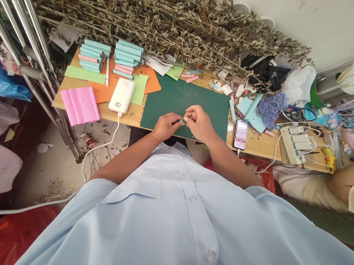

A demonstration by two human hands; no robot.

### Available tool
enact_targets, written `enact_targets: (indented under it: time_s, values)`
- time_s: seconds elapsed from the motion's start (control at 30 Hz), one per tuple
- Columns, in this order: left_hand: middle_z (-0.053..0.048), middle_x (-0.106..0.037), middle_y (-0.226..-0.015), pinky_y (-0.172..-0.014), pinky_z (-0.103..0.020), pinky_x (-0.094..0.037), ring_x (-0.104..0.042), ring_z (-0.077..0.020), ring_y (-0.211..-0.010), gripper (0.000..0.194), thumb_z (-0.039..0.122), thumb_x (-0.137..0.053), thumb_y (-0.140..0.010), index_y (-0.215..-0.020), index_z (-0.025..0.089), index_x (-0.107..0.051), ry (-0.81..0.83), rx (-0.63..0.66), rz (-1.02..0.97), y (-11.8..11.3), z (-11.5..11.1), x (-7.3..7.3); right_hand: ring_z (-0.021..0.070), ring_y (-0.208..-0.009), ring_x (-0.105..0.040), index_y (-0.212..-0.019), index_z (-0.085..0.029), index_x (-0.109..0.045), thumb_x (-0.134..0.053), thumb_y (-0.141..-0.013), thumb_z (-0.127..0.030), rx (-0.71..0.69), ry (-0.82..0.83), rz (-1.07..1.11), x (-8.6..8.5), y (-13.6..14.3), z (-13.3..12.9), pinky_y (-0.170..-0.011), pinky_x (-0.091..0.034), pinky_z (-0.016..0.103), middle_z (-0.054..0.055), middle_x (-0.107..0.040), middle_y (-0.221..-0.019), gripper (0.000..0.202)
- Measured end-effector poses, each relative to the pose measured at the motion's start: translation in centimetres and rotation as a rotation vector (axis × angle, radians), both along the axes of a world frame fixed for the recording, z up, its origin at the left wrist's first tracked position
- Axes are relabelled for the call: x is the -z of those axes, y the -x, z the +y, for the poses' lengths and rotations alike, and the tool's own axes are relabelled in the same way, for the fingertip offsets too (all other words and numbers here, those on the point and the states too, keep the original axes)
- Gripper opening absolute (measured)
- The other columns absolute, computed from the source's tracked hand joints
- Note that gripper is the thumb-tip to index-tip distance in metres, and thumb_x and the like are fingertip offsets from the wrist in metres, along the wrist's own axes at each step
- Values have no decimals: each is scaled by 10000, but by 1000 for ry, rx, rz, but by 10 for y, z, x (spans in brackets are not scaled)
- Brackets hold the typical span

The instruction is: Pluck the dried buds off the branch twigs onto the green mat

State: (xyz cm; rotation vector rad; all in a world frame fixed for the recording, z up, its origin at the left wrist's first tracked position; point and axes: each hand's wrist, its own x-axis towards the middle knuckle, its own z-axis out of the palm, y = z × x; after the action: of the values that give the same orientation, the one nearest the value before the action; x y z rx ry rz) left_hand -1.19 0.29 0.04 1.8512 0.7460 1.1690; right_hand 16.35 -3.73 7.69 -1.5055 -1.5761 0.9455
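My left fingers [172,117] and right fingers [191,112], tips nearly together, pinched a tiny scrap [182,120]. It seemed light, best held edgewise.

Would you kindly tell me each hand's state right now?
Left hand: closed, pinching a small item, too tiny to identify.
Right hand: closed, pinching at the same spot.

Dark green is shown by the flat rectangular mat [171,91], laid over a yellowish-brown wooden tabletop [133,112]. On the small held piece [183,120], the colour cannot be told clearly. Light blue is mixed with pink among the stacked paper tubes [128,53]. Plain bright pink is seen on the creased paper sheet [80,105], plain orange on the flat sheet [100,92]. The rounded white power bank [122,94] is marked with a grey disc; violet-blue is carried by the tangled yarn [272,108], unpatterned pale blue by the buttoned cloth shirt [164,230].
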Motion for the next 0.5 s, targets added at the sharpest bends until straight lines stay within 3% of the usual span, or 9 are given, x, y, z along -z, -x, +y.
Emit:
enact_targets:
  time_s: [0.27, 0.37, 0.5]
  values:
    - [-73, -740, -887, -751, -282, -497, -657, -165, -790, 371, 529, -670, -1014, -1006, 179, -792, 11, 13, 13, 0, 0, -1, 162, -758, -693, -1168, -260, -593, -608, -949, -276, 15, -171, -160, 0, -2, -6, -791, -576, 348, 6, -734, -949, 220]
    - [-65, -729, -860, -751, -283, -496, -648, -165, -779, 366, 528, -679, -1008, -1010, 180, -792, -1, 2, 19, 0, 0, -1, 205, -899, -731, -1081, -255, -695, -587, -991, -297, -14, -322, -285, -6, -6, -11, -879, -596, 393, 62, -766, -1029, 147]
    - [-71, -743, -877, -778, -290, -509, -666, -173, -811, 338, 497, -673, -1014, -1002, 182, -795, 0, 0, 39, 0, 0, -1, 234, -991, -744, -1008, -255, -777, -551, -1021, -317, -84, -405, -392, -12, -11, -22, -921, -607, 406, 100, -782, -1049, 235]
